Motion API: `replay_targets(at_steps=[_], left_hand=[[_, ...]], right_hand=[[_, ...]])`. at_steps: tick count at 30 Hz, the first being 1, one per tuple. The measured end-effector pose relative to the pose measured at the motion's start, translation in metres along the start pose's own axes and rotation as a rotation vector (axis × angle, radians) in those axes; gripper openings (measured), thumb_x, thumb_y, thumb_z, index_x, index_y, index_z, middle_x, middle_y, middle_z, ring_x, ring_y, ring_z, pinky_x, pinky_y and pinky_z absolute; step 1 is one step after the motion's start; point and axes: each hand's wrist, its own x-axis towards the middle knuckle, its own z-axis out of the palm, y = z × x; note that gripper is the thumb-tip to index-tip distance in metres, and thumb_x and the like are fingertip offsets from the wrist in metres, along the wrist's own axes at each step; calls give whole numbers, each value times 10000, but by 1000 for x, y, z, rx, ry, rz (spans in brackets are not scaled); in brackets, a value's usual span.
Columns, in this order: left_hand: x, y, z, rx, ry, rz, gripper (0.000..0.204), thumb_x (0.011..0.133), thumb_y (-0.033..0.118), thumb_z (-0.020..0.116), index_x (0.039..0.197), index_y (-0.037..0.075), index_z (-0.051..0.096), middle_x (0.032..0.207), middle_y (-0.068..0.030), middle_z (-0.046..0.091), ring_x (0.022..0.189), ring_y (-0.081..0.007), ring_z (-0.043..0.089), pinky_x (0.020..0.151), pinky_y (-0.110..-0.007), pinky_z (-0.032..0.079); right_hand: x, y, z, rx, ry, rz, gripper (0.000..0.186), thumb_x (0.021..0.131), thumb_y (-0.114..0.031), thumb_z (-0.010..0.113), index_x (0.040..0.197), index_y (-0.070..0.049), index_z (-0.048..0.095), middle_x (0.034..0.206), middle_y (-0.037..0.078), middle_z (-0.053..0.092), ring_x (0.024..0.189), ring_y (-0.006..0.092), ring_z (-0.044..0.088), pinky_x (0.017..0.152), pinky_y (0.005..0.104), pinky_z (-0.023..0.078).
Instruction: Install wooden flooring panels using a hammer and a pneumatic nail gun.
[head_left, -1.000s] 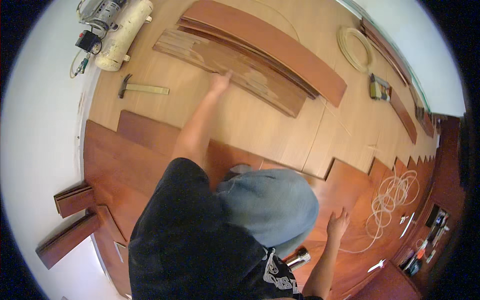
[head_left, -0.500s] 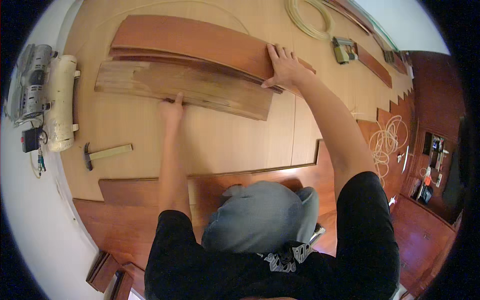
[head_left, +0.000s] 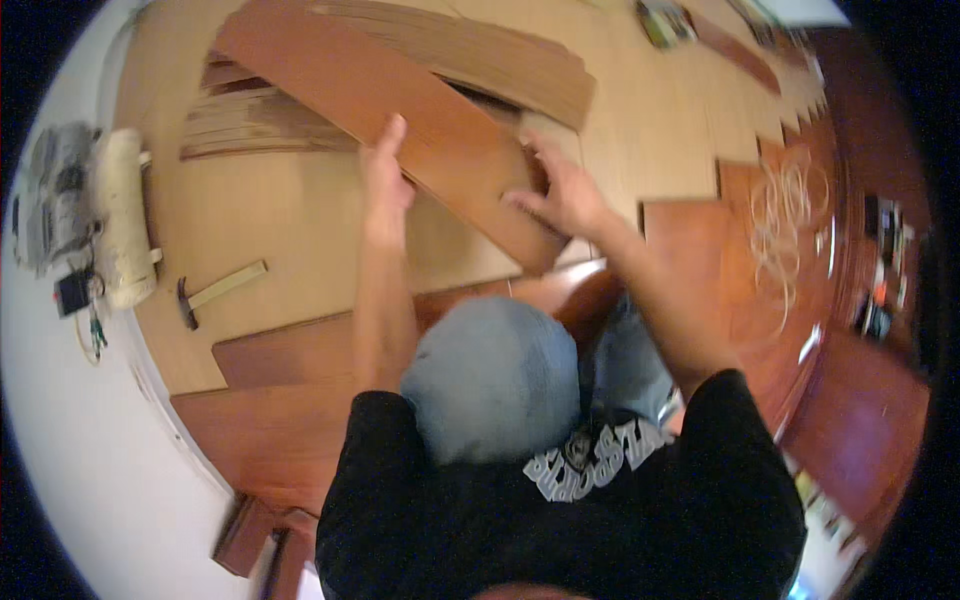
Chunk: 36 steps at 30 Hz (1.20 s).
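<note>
Evidently, I see boards [head_left: 270,430] laid at lower left, pale floor [head_left: 270,205] yet uncovered above, my left grip [head_left: 387,188] and right grip [head_left: 572,200] clamped on another plank [head_left: 425,115].

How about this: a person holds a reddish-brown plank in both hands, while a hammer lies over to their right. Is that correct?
Not quite: the head view shows the hammer lying to the left. The rest stands: the left hand and right hand hold the reddish-brown plank.
</note>
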Motion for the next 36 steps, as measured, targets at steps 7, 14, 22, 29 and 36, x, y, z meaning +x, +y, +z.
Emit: replay_targets(at_steps=[7, 14, 22, 29, 36], left_hand=[[-69, 34, 182, 233, -263, 253, 524, 944, 103, 695, 1415, 7, 486, 1348, -137, 595, 1199, -316, 602, 1006, -492, 526], [-157, 42, 337, 443, -582, 437, 480, 955, 87, 674, 1389, -22, 498, 1334, -140, 610, 1195, -296, 612, 1027, -443, 516], [-218, 20, 422, 633, -768, 272, 457, 1014, 223, 621, 1378, -27, 505, 1352, -147, 611, 1218, -280, 613, 1033, -428, 520], [-246, -1, 435, 728, -787, 76, 539, 1009, 392, 628, 1357, -9, 532, 1278, -128, 641, 1114, -253, 652, 896, -412, 573], [-263, -48, 399, 802, -736, 95, 535, 1038, 399, 574, 1330, -49, 547, 1239, -146, 661, 1112, -214, 631, 940, -360, 525]], right_hand=[[-200, 140, -79, 715, 180, 428, 436, 1072, -401, 484, 1242, -29, 634, 924, 87, 709, 740, 142, 666, 710, 297, 564], [-286, 121, -98, 1270, 538, 225, 545, 1023, -259, 616, 1462, 12, 440, 1339, 173, 597, 1095, 190, 620, 964, 349, 527], [-318, 90, -123, 1137, 579, -105, 596, 899, -197, 768, 1391, 48, 537, 1268, 125, 649, 1176, 181, 596, 1008, 331, 479], [-333, 77, -63, 992, 672, 134, 497, 962, -249, 684, 1333, 65, 581, 1288, 164, 662, 1195, 241, 615, 1030, 375, 478], [-348, 57, -10, 834, 561, 137, 336, 1031, -297, 583, 1181, -3, 641, 1063, 183, 698, 1012, 218, 665, 896, 369, 517]])
